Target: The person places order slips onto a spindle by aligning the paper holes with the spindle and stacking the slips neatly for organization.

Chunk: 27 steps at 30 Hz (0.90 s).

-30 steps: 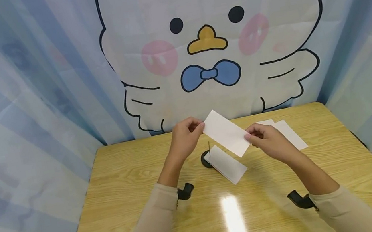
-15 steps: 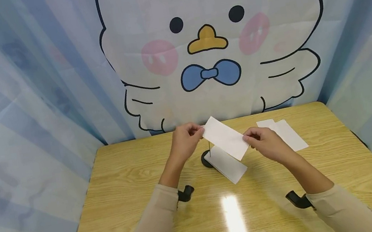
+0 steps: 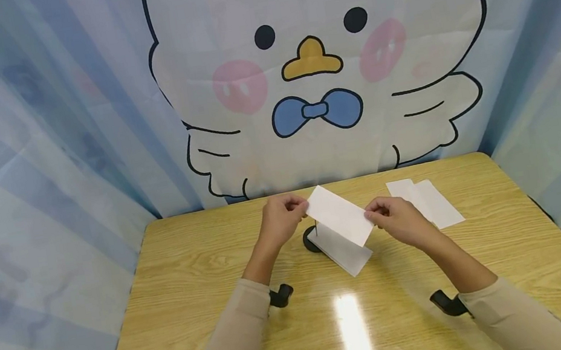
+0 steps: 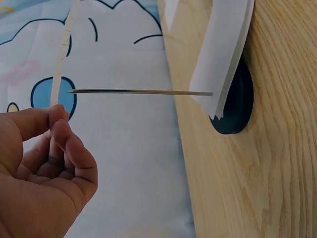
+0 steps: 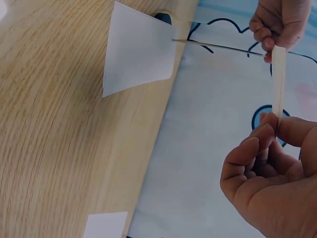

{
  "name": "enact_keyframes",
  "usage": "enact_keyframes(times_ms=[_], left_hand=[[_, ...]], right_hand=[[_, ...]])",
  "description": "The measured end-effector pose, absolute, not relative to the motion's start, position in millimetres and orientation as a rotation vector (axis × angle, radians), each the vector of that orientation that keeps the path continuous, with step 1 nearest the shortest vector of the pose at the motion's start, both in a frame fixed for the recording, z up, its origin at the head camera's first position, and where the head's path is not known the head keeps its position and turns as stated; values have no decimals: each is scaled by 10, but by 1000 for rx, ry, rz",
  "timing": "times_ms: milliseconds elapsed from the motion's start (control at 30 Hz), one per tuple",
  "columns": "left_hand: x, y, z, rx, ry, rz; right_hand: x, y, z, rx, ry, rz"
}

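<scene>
My left hand [image 3: 281, 221] pinches the upper left end of a white paper slip [image 3: 341, 215] between thumb and forefinger. The right hand [image 3: 398, 220] pinches its right end, so the slip is stretched tilted between both hands. Below it stands a bill spike with a round black base [image 4: 240, 104] and a thin upright metal rod [image 4: 138, 92]. Several white slips [image 3: 340, 256] are impaled low on the rod and slant out over the table. In the left wrist view the held slip appears edge-on, just beyond the rod's tip and apart from it.
More white slips [image 3: 436, 205] lie overlapping at the table's back right. The wooden table [image 3: 201, 334] ends at the back against a curtain [image 3: 326, 149] with a cartoon bird. Black wrist mounts [image 3: 449, 302] stick out from both sleeves.
Both hands have lowered the held slip toward the spike. It now overlaps more of the impaled slips in the head view. The slips at the back right have stayed put.
</scene>
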State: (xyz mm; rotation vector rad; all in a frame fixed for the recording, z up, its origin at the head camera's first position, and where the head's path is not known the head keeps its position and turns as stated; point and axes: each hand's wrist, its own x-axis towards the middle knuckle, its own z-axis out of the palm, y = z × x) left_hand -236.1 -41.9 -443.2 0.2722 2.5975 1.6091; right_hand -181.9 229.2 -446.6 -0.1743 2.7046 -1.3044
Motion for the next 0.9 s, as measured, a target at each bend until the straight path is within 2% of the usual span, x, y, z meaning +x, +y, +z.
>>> enact_keyframes(times_ms=[900], left_hand=[[-2365,-409,-4543,239,2582,1576]], right_hand=[[-1812,2299,-4581,-150,2673,-1288]])
